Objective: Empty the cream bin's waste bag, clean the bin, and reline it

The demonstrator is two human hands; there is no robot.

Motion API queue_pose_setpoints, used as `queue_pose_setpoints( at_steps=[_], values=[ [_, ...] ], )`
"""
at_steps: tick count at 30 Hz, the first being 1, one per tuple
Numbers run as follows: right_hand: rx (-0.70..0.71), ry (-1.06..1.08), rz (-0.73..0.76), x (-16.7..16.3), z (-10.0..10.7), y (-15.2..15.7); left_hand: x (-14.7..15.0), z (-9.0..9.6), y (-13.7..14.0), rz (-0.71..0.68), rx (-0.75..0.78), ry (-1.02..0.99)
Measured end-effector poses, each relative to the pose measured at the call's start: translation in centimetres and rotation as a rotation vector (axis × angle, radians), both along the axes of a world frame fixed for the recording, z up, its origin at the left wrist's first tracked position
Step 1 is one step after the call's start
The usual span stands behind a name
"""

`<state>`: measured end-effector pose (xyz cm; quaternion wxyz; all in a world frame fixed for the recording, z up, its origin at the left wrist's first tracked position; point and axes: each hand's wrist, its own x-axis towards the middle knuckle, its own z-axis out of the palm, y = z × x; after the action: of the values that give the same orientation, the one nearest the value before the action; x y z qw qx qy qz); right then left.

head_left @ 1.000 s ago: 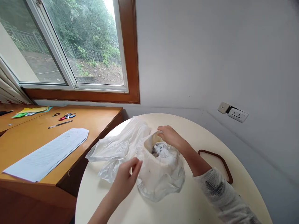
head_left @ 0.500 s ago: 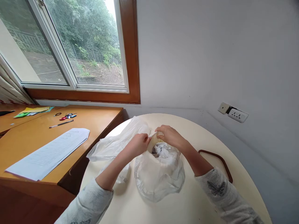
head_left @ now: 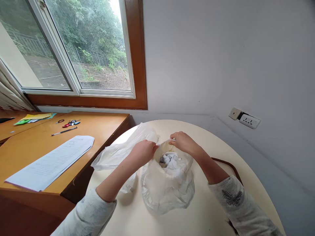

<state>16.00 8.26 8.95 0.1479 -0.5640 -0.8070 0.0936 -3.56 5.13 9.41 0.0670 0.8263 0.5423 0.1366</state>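
A translucent white plastic bag (head_left: 167, 188) sits on the round cream table (head_left: 206, 209), its mouth facing up. Crumpled white paper or cloth (head_left: 172, 160) with dark marks shows inside; I cannot tell which it is. At the left side of the rim, my left hand (head_left: 144, 151) pinches the bag's edge. My right hand (head_left: 184, 143) grips the far rim, thumb and fingers closed on the plastic. Beside my left forearm lies a second white plastic bag (head_left: 123, 147), flattened and wrinkled, partly covered by that arm.
A brown curved handle or frame (head_left: 230, 164) lies behind my right forearm. Left of the round table stands a wooden desk (head_left: 108, 126) with paper sheets (head_left: 56, 160), a pen (head_left: 64, 131) and keys (head_left: 72, 123). The wall has a power socket (head_left: 249, 121).
My hands have moved apart, the left slightly left and the right to the right. The bag's mouth is stretched wider between them. My right forearm covers more of the brown curved piece.
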Motion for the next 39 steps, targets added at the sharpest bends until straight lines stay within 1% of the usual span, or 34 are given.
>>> queue_pose_setpoints(
  at_steps=[6,11,14,18,22,24,28,31,33,36,37,38,39],
  values=[
    [-0.006,-0.03,-0.036,0.0,-0.2,-0.4,-0.1,0.5,-0.7,0.087,-0.016,0.095],
    [-0.01,-0.052,-0.055,0.2,-0.1,-0.7,-0.6,0.7,-1.6,0.089,-0.077,0.031],
    [-0.014,-0.063,-0.07,0.3,-0.1,-0.9,-1.2,0.1,-2.1,0.07,-0.101,-0.073],
    [-0.024,-0.066,-0.081,0.4,-0.1,-1.0,-1.7,-1.1,-2.8,0.074,-0.161,-0.273],
    [-0.043,-0.067,-0.093,0.4,-0.2,-1.1,-1.6,-2.3,-3.6,0.067,-0.239,-0.486],
    [-0.05,-0.066,-0.1,0.5,-0.2,-1.1,-1.4,-2.8,-4.0,0.063,-0.252,-0.574],
    [-0.054,-0.051,-0.107,0.5,-0.2,-1.2,-1.0,-3.6,-4.6,0.054,-0.271,-0.711],
    [-0.058,-0.031,-0.11,0.5,-0.2,-1.3,-0.8,-4.2,-4.9,0.054,-0.294,-0.768],
    [-0.066,-0.014,-0.112,0.6,-0.2,-1.4,-0.8,-4.5,-5.1,0.091,-0.231,-0.801],
    [-0.073,0.023,-0.107,0.7,-0.4,-1.4,-0.7,-4.7,-5.6,0.143,0.046,-0.879],
    [-0.07,0.047,-0.102,0.8,-0.5,-1.4,-0.6,-4.7,-5.8,0.123,0.119,-0.895],
    [-0.069,0.096,-0.094,0.9,-0.7,-1.4,-0.5,-4.7,-6.1,0.081,0.151,-0.898],
    [-0.072,0.176,-0.079,1.1,-0.8,-1.3,-0.3,-4.7,-6.3,0.029,0.143,-0.888]
  ],
)
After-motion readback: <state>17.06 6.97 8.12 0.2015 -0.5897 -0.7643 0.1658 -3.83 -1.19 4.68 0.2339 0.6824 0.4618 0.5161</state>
